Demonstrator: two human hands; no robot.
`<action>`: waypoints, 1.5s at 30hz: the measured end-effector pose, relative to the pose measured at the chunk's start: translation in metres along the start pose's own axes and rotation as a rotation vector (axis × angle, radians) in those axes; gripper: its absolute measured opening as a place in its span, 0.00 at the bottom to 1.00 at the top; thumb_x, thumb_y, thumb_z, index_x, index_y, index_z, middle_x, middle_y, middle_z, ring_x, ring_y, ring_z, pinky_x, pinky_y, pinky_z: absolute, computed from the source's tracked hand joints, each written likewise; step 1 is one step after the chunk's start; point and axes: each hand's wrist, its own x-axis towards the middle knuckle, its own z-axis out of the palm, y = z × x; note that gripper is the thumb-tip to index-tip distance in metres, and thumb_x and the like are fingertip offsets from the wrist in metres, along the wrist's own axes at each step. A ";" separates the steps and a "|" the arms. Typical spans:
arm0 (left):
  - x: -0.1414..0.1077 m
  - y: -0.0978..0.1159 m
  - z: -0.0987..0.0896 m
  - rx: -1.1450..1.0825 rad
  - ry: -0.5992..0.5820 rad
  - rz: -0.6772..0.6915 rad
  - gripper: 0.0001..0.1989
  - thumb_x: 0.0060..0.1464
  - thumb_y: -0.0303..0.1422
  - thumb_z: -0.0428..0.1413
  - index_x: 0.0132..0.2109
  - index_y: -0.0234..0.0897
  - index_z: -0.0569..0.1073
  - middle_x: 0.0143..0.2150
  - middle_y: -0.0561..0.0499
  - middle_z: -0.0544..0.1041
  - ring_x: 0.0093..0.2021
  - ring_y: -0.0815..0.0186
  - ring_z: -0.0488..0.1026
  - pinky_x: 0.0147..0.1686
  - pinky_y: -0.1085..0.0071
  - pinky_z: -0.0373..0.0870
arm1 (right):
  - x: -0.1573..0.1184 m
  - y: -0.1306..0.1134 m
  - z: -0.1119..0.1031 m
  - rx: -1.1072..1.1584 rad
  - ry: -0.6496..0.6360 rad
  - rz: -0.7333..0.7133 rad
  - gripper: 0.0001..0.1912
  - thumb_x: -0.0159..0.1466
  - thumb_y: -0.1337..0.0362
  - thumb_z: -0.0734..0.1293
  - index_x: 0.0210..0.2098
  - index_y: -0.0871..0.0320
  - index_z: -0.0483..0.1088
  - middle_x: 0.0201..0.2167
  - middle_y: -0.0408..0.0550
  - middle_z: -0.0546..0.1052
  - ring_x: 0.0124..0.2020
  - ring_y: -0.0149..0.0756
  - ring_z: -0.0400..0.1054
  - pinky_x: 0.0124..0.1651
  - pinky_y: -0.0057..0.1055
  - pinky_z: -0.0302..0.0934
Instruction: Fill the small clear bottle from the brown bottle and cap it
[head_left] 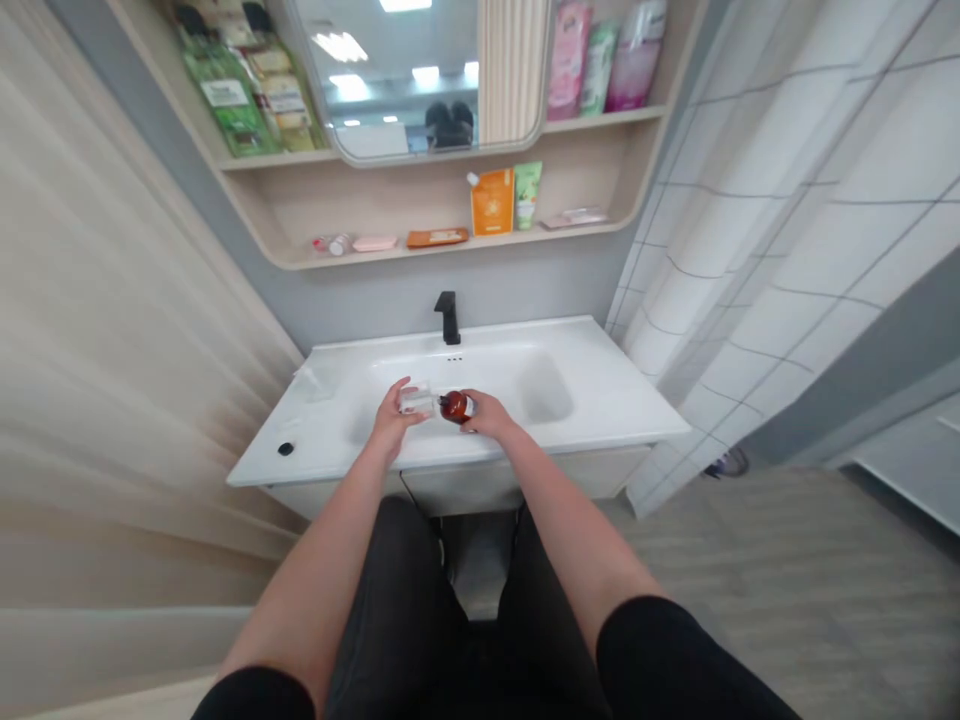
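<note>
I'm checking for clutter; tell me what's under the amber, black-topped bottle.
A glossy white basin shows around the bottle; the bottle and right hand hide whatever is directly beneath.

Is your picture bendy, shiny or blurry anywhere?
In the head view, the long beige cloth curtain slants and looks stretched; ceiling lights glare in the rounded glass mirror; writing on the flat orange pouch is too blurry to read; the see-through, colourless container in the left hand nearly fades into the glossy white sink.
</note>
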 end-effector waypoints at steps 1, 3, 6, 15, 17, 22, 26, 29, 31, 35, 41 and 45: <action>0.001 0.002 0.000 0.012 -0.009 0.003 0.49 0.30 0.26 0.76 0.65 0.45 0.76 0.59 0.44 0.77 0.54 0.55 0.76 0.52 0.61 0.74 | 0.000 0.001 0.000 -0.005 0.002 -0.003 0.45 0.44 0.70 0.81 0.63 0.51 0.78 0.54 0.46 0.85 0.53 0.51 0.79 0.60 0.41 0.71; 0.002 0.007 0.000 0.043 -0.024 0.006 0.49 0.31 0.27 0.76 0.65 0.45 0.76 0.60 0.44 0.77 0.55 0.55 0.76 0.52 0.61 0.73 | 0.002 0.002 0.001 -0.011 0.008 -0.010 0.45 0.44 0.69 0.81 0.63 0.51 0.78 0.55 0.46 0.84 0.54 0.51 0.78 0.61 0.42 0.70; 0.004 0.013 0.000 0.087 -0.043 0.000 0.49 0.31 0.28 0.76 0.65 0.45 0.75 0.60 0.44 0.77 0.56 0.55 0.75 0.53 0.62 0.72 | 0.003 0.005 0.003 -0.008 0.024 -0.019 0.45 0.44 0.69 0.81 0.63 0.52 0.78 0.56 0.47 0.84 0.55 0.52 0.78 0.61 0.43 0.70; 0.010 0.027 0.000 0.170 -0.080 0.002 0.50 0.31 0.30 0.75 0.66 0.45 0.74 0.60 0.43 0.77 0.60 0.53 0.74 0.53 0.61 0.72 | 0.002 0.005 0.004 -0.012 0.047 -0.059 0.44 0.45 0.66 0.82 0.63 0.52 0.78 0.54 0.48 0.84 0.51 0.52 0.78 0.58 0.44 0.70; 0.011 0.031 0.000 0.188 -0.096 0.005 0.50 0.32 0.31 0.75 0.66 0.45 0.74 0.60 0.43 0.77 0.61 0.52 0.73 0.54 0.60 0.72 | 0.001 0.004 0.003 -0.002 0.048 -0.067 0.44 0.46 0.66 0.81 0.63 0.52 0.78 0.52 0.47 0.85 0.48 0.50 0.78 0.56 0.43 0.71; 0.014 0.037 0.002 0.208 -0.106 0.014 0.49 0.31 0.30 0.75 0.66 0.45 0.75 0.58 0.43 0.77 0.62 0.51 0.73 0.55 0.60 0.72 | 0.000 0.004 0.004 0.028 0.064 -0.084 0.44 0.45 0.65 0.83 0.63 0.53 0.78 0.53 0.48 0.84 0.50 0.51 0.78 0.57 0.44 0.70; 0.017 0.039 0.003 0.212 -0.105 0.015 0.50 0.32 0.31 0.75 0.67 0.45 0.75 0.58 0.43 0.77 0.62 0.51 0.73 0.54 0.59 0.73 | 0.001 0.004 0.006 0.031 0.093 -0.075 0.44 0.45 0.65 0.84 0.63 0.53 0.78 0.53 0.49 0.84 0.49 0.51 0.78 0.58 0.45 0.70; 0.018 0.044 0.004 0.216 -0.113 0.009 0.51 0.31 0.30 0.76 0.67 0.45 0.75 0.58 0.42 0.77 0.64 0.50 0.72 0.55 0.58 0.72 | 0.001 0.005 0.006 0.025 0.098 -0.092 0.43 0.46 0.64 0.84 0.62 0.52 0.78 0.53 0.48 0.85 0.49 0.50 0.78 0.57 0.45 0.70; 0.019 0.048 0.005 0.223 -0.119 0.006 0.52 0.30 0.30 0.76 0.68 0.44 0.75 0.58 0.42 0.77 0.64 0.49 0.72 0.56 0.57 0.72 | 0.001 0.004 0.006 0.030 0.100 -0.113 0.43 0.47 0.63 0.84 0.62 0.52 0.78 0.53 0.48 0.85 0.49 0.50 0.78 0.58 0.45 0.70; 0.022 0.057 0.007 0.240 -0.123 0.008 0.54 0.29 0.30 0.77 0.69 0.44 0.75 0.58 0.43 0.77 0.63 0.49 0.72 0.57 0.56 0.73 | 0.001 0.004 0.007 0.044 0.121 -0.129 0.44 0.46 0.63 0.85 0.63 0.53 0.77 0.55 0.50 0.84 0.53 0.52 0.78 0.60 0.46 0.70; 0.025 0.062 0.008 0.259 -0.134 0.013 0.56 0.28 0.29 0.77 0.69 0.44 0.75 0.58 0.42 0.78 0.64 0.48 0.72 0.59 0.53 0.71 | 0.000 0.001 0.006 0.089 0.114 -0.131 0.45 0.46 0.63 0.85 0.64 0.54 0.77 0.56 0.50 0.84 0.54 0.52 0.78 0.62 0.46 0.69; 0.028 0.066 0.009 0.292 -0.153 0.015 0.56 0.28 0.30 0.78 0.70 0.44 0.74 0.58 0.43 0.78 0.63 0.49 0.73 0.59 0.53 0.71 | 0.000 0.000 0.005 0.091 0.121 -0.122 0.45 0.46 0.63 0.85 0.63 0.53 0.77 0.56 0.49 0.84 0.53 0.51 0.78 0.62 0.46 0.69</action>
